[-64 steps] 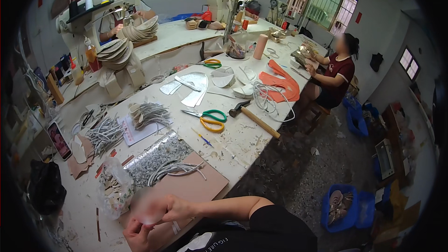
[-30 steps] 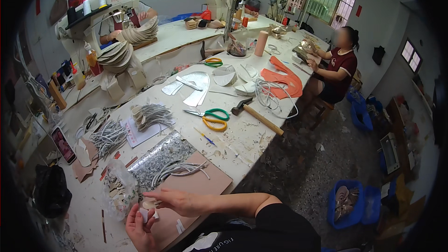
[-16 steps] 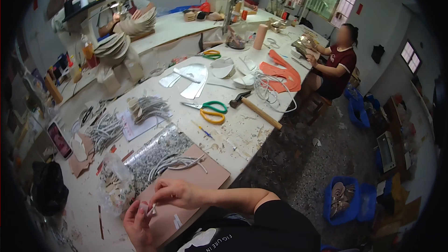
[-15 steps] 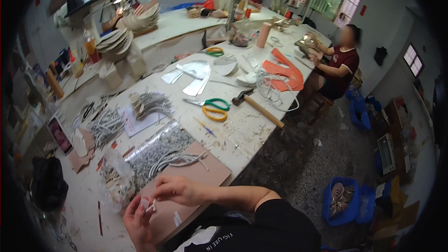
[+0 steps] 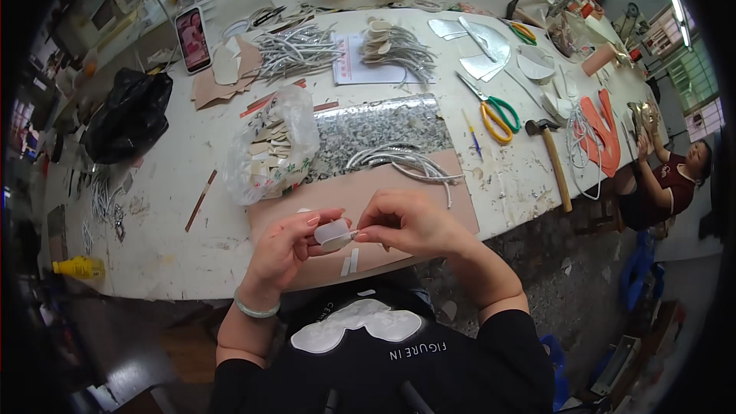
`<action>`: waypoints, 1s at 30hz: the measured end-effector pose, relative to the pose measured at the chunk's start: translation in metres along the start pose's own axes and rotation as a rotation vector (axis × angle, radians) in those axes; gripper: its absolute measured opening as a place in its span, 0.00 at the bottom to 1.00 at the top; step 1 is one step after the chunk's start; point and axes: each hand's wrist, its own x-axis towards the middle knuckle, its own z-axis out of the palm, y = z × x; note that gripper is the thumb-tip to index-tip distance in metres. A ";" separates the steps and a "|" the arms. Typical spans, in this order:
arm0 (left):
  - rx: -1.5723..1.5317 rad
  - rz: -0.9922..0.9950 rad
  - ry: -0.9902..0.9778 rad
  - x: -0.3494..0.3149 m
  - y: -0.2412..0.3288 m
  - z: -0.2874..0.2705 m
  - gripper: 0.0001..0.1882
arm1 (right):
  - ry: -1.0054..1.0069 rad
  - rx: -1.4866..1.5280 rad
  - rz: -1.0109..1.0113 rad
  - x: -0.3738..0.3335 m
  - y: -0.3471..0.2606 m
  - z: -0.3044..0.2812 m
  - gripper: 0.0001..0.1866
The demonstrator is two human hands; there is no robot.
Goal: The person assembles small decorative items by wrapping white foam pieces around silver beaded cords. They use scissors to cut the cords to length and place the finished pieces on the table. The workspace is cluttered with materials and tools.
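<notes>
Over the near part of a pinkish board (image 5: 270, 213), both hands meet at a small whitish, rounded piece (image 5: 334, 233), perhaps a tape roll or plastic part. My left hand (image 5: 280, 251) holds it between thumb and fingers. At its right edge my right hand (image 5: 408, 224) is closed in a pinch; a tiny pale bit shows at the fingertips, too small to name. Two short white strips (image 5: 350, 262) lie on the board below the hands. Beyond them is a bundle of silver cords (image 5: 402, 159), partly on a speckled stone slab (image 5: 383, 124).
Left of the slab sits a clear plastic bag (image 5: 277, 146) of pale scraps. Scissors (image 5: 494, 116), a hammer (image 5: 553, 159) and orange pieces (image 5: 607, 138) lie to the right. A black bag (image 5: 130, 116) and a propped phone (image 5: 193, 40) stand left. A co-worker (image 5: 665, 180) sits far right.
The view has swung left, so the bench now lies squarely ahead. Both hands remain together, and the whitish piece in my left hand shows more fully.
</notes>
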 end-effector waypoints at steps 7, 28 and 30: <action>0.104 -0.041 0.022 -0.004 0.005 0.006 0.17 | -0.046 -0.029 0.011 0.009 -0.001 -0.002 0.09; 0.265 0.020 0.088 -0.001 -0.002 0.008 0.16 | -0.013 -0.126 -0.039 0.013 0.000 0.000 0.08; 0.262 0.017 0.095 -0.001 -0.002 0.008 0.15 | -0.016 -0.134 -0.035 0.013 0.000 0.001 0.08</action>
